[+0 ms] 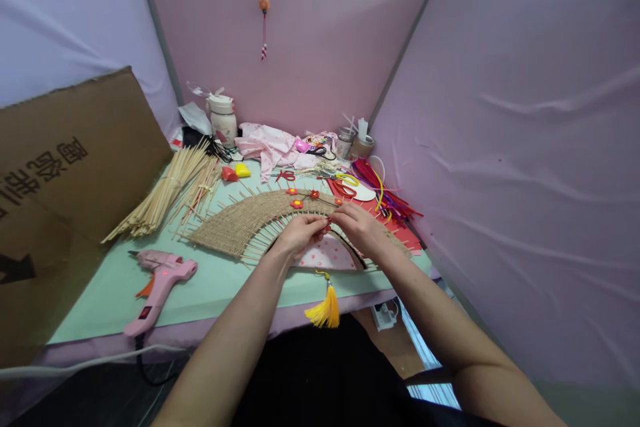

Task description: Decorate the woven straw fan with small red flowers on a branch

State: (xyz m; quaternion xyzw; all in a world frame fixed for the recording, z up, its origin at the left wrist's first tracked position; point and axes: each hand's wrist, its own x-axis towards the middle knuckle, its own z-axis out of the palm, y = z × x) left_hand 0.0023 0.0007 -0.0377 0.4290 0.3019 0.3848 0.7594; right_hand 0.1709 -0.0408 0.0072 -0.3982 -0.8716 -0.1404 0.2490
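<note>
A fan-shaped woven straw piece (240, 223) with bamboo ribs lies on the green table (115, 287). Small red flowers (297, 203) sit along its upper edge. My left hand (299, 235) rests on the fan's inner edge, fingers curled and pinched together. My right hand (356, 223) meets it fingertip to fingertip, also pinched; what they pinch is too small to name. Under both hands lies a pink dotted fabric half-circle (327, 257). A yellow tassel (325, 310) hangs from it over the table's front edge.
A pink glue gun (157, 280) lies at the front left with its cord over the edge. A bundle of bamboo sticks (165, 193) leans by a cardboard sheet (75, 160). Red scissors (345, 188), pipe cleaners (385, 197), pink cloth (265, 143) and a bottle (223, 117) crowd the back.
</note>
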